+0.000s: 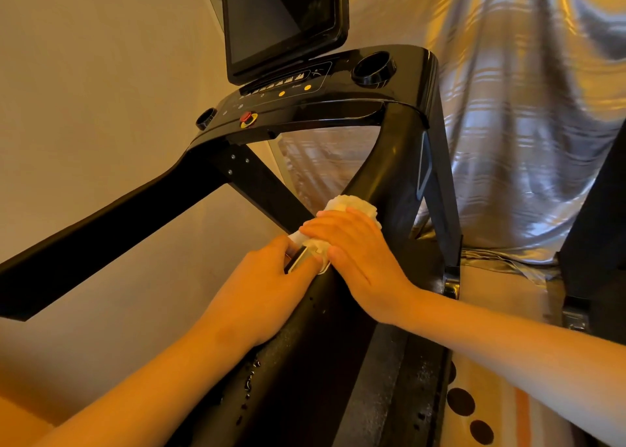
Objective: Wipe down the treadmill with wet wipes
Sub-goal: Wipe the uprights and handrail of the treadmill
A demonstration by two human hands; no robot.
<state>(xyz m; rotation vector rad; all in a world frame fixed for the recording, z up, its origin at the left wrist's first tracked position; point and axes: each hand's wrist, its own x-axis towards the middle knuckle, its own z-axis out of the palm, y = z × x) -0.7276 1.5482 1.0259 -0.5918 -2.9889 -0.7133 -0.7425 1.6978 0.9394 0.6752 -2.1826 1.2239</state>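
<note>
The black treadmill (403, 135) fills the head view, with its console and dark screen (271, 20) at the top. My right hand (359, 257) lies over a bunched white wet wipe (352, 204) and presses it onto the treadmill's right handrail (315, 345). Just below and to the left of it, my left hand (261, 284) wraps around the same handrail at a shiny metal grip plate (298, 258). The two hands touch at the wipe's lower end. Water drops (250, 379) sit on the rail under my left wrist.
The left handrail (111, 226) runs out to the lower left. The console carries a red stop button (246, 118) and cup holders (372, 69). A beige wall is on the left, a shiny silver curtain (508, 108) behind and right, and a dark object (599, 226) at the right edge.
</note>
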